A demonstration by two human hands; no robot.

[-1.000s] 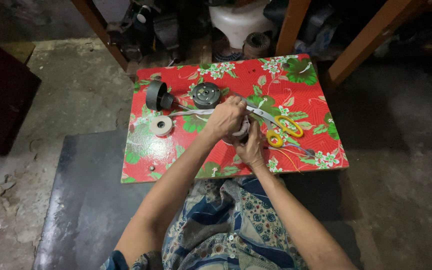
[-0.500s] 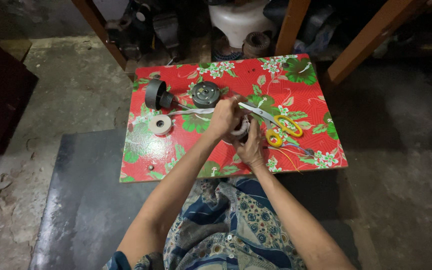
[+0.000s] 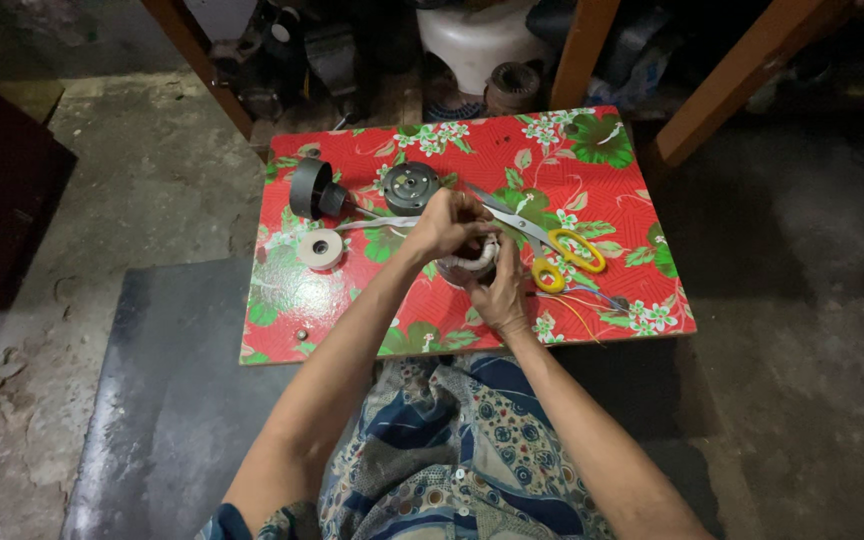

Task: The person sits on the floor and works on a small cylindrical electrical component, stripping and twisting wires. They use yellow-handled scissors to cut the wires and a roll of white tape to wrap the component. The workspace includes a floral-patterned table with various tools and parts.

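my left hand [image 3: 449, 222] and right hand [image 3: 501, 292] both clasp a small white-wound coil [image 3: 476, 262] near the middle of the red floral board [image 3: 372, 315]; yellow-handled scissors [image 3: 550, 245] lie just right of it; a white tape roll [image 3: 320, 249] sits toward the left edge

Both bare forearms reach forward from the bottom of the view and converge near the middle of the desk. The left hand [image 3: 449, 222] arches over from the left, knuckles up, fingers curled down in a closed grip. The right hand [image 3: 501, 290] lies just nearer the desk's near edge, back up, fingers bent forward, touching the left hand.
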